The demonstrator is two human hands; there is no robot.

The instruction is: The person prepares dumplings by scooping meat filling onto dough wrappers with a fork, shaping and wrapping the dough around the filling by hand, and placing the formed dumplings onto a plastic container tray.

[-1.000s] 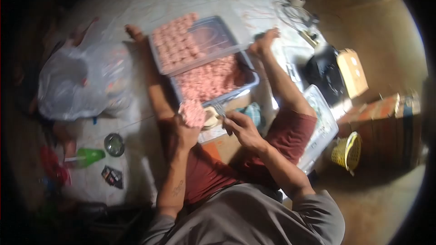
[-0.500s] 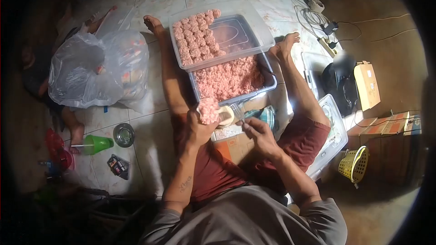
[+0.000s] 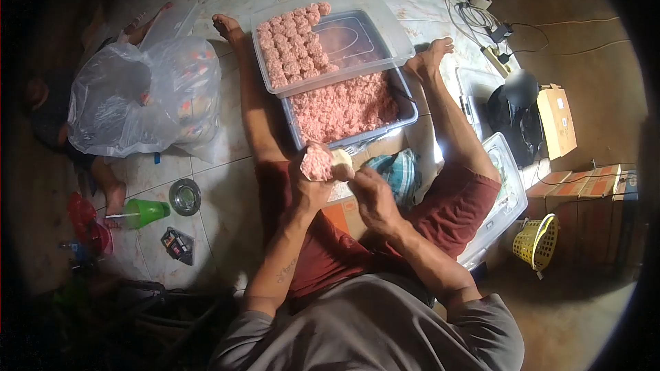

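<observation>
My left hand [image 3: 313, 191] is closed around a lump of pink minced meat [image 3: 317, 163], held above my lap just before the blue-grey tub [image 3: 410, 113]. A pale, thin round piece [image 3: 342, 159] shows beside the lump; it looks like a dough wrapper. My right hand [image 3: 371, 196] is closed, its fingertips at the edge of this piece; whatever they hold is hidden. Silvery prongs [image 3: 355, 145] show just beyond, at the tub's near rim. Loose minced meat [image 3: 344, 110] fills the tub. Across its far part rests a clear tray [image 3: 395, 24], with rows of meat lumps [image 3: 292, 45] on its left side.
A white plastic bag [image 3: 110, 103] stands on the left, with another person's foot [image 3: 115, 196] below it. A green cup [image 3: 148, 214] and a metal dish [image 3: 185, 197] are nearby. On the right are a checked cloth [image 3: 395, 177], a yellow basket [image 3: 533, 242], cartons and cables.
My right hand has moved left and up, its fingers now close to the lump in my left hand. The silvery prongs now show nearer the tub's rim. The view has shifted slightly.
</observation>
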